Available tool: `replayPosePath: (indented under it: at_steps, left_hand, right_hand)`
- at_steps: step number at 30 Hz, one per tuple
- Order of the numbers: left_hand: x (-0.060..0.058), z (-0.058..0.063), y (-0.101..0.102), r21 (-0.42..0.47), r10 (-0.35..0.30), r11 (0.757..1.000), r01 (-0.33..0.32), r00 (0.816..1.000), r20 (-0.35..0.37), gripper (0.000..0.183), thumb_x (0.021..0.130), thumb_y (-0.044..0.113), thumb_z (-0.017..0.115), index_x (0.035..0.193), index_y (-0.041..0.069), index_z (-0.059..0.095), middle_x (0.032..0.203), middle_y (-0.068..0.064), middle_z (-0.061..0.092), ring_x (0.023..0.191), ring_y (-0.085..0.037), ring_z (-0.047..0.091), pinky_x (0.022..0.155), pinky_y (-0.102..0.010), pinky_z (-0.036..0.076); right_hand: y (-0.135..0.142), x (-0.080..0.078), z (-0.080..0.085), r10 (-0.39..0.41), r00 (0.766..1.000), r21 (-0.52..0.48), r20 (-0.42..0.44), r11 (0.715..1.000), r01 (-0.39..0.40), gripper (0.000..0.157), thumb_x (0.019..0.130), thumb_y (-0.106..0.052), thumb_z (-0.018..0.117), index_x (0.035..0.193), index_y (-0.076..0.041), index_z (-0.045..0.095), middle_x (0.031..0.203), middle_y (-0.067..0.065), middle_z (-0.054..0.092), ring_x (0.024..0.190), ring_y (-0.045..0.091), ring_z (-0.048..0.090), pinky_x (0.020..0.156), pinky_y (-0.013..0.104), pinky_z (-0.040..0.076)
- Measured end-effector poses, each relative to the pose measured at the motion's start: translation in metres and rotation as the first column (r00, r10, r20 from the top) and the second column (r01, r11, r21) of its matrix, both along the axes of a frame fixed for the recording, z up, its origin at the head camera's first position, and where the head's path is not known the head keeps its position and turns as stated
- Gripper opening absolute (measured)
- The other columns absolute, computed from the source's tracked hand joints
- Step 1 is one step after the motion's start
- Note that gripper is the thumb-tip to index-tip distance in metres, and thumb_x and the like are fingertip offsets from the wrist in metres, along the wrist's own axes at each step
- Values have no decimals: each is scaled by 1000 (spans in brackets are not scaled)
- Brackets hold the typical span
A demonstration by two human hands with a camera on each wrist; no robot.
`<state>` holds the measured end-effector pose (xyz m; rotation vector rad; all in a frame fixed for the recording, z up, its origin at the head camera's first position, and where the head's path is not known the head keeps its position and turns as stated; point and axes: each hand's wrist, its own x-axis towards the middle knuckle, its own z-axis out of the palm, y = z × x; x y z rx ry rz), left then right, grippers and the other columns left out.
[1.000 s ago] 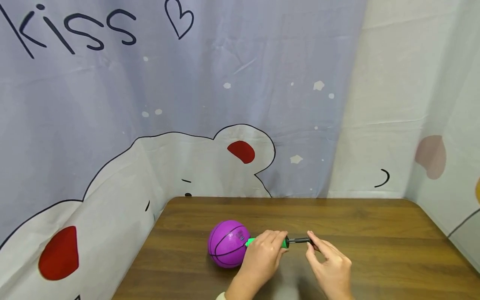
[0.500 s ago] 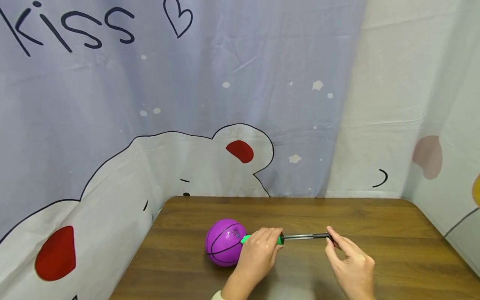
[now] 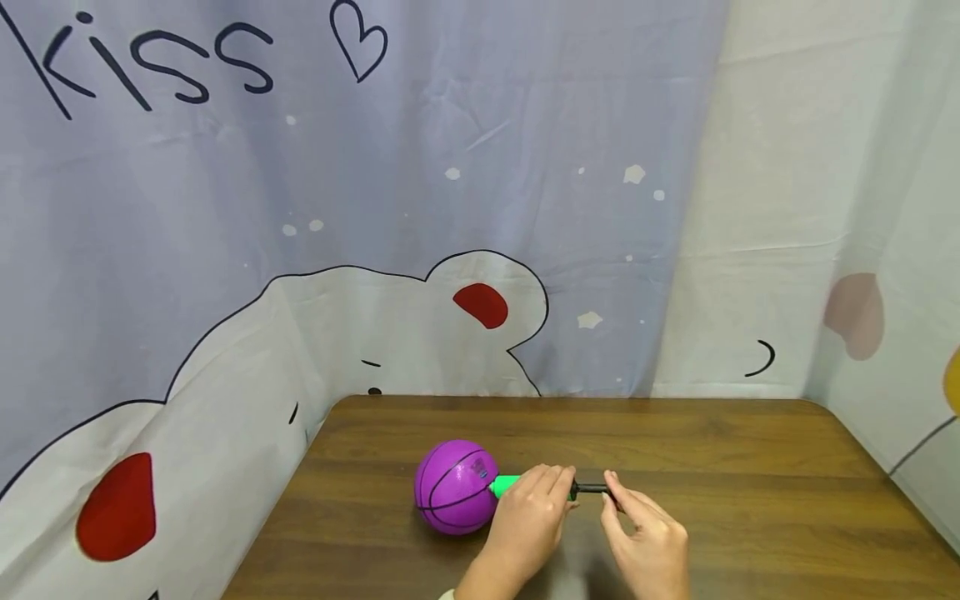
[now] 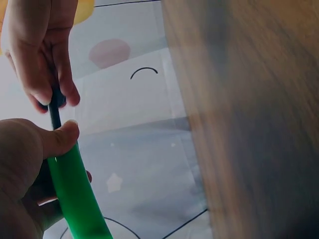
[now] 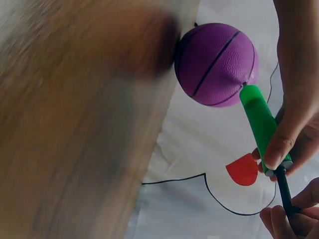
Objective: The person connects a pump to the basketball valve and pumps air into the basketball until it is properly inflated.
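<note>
A purple ball with black basketball lines (image 3: 456, 487) sits on the table, left of both hands. Against its right side stands the nozzle end of a green hand pump (image 5: 258, 115), and the ball's skin dimples there in the right wrist view. My left hand (image 3: 529, 518) grips the pump's green barrel, thumb along it near the rod end. With thumb and fingers my right hand (image 3: 647, 533) pinches the black handle (image 4: 58, 97) at the pump's other end. Only a short stretch of black rod shows between the two hands.
The brown wooden table (image 3: 750, 467) carries the ball and lies under both hands. Behind it and along its sides hangs a printed curtain (image 3: 600, 250) with bear shapes, close to the table's back edge.
My right hand first drew the pump handle out to the right, baring the metal rod, then pushed it back left toward the barrel. My left hand and the ball stay nearly in place.
</note>
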<state>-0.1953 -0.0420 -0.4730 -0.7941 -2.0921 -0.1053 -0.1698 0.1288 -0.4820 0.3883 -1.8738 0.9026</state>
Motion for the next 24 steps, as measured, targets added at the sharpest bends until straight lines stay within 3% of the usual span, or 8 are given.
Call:
replayPosePath:
  at_steps: [5,16,24]
  left_hand:
    - [0,0,-2,17,-36,999,35,999,38,45,74,28,88,112,10,73,103,2,75,93,-10,70,90,-22,57]
    - [-5,1,-17,59,-39,998,36,998,56,42,80,29,84,116,11,71,105,4,74,95,-9,69,90,-24,56]
    - [-5,4,-18,76,-50,996,45,997,63,43,79,27,85,116,10,71,105,3,74,94,-10,69,90,-23,56]
  right_hand:
    - [1,-3,-1,-3,1000,23,-30,1000,4,44,59,15,83,100,2,78,88,12,77,61,18,72,64,9,55]
    - [38,-7,12,-109,988,-44,-107,994,105,27,71,-2,72,97,-2,81,86,10,78,67,-1,69,76,-1,47]
    - [43,-6,16,-81,991,-55,-105,996,75,29,72,0,72,99,-2,80,86,14,77,75,-12,65,79,-3,44]
